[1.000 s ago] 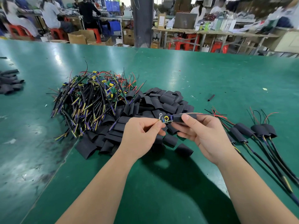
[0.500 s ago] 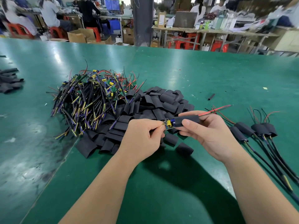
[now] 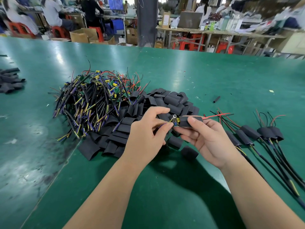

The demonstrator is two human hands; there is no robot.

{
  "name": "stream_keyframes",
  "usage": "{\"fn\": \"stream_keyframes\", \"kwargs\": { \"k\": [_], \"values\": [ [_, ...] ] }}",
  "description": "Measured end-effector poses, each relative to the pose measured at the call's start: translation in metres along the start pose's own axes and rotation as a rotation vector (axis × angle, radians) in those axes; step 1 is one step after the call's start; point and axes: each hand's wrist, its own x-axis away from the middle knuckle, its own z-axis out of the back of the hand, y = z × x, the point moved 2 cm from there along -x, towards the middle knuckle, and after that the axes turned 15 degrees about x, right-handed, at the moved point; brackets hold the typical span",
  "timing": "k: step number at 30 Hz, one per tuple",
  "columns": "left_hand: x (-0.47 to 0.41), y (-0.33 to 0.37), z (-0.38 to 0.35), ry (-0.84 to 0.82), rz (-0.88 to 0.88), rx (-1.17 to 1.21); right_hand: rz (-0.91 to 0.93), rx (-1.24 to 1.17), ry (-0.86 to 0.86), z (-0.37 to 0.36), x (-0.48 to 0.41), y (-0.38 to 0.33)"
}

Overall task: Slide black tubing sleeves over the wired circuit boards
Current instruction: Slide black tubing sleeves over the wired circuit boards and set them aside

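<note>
A green desk [image 3: 214, 76] fills my view, with a busy workshop behind it. My right hand [image 3: 209, 138] has its grip closed round a black sleeve [image 3: 186, 123], held above the desk just in front of the pile of loose sleeves [image 3: 165, 101]. The circuit board [image 3: 176, 122] pokes from the sleeve's left end — red wires [image 3: 216, 115] exit its right. My left hand [image 3: 146, 131] pinches the board's leads [image 3: 164, 125]. Unsleeved boards [image 3: 94, 100] lie left, finished ones [image 3: 264, 132] right.
</note>
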Motion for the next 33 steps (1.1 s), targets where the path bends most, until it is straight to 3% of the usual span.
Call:
{"fn": "stream_keyframes", "kwargs": {
  "k": [9,17,23,26,30,32,33],
  "values": [
    [0.000,0.001,0.000,0.003,-0.091,-0.046,0.033,0.014,-0.010,-0.002,0.000,0.002],
    [-0.004,0.004,0.002,0.031,0.114,0.097,0.103,0.210,0.033,-0.006,0.001,0.002],
    [-0.001,0.008,-0.008,-0.057,0.255,0.245,0.037,0.126,-0.016,-0.010,0.000,0.005],
    [0.002,0.007,-0.014,-0.080,0.337,0.334,0.008,-0.047,-0.026,-0.011,0.000,0.000],
    [-0.004,0.010,-0.006,-0.049,0.445,0.514,-0.012,-0.285,0.168,0.010,-0.002,-0.017],
    [-0.011,0.009,0.010,0.141,0.425,0.413,-0.002,-0.246,0.356,0.032,-0.001,-0.026],
    [-0.015,0.005,0.023,0.252,0.365,0.235,0.012,-0.166,0.459,0.047,0.001,-0.030]
  ]
}}
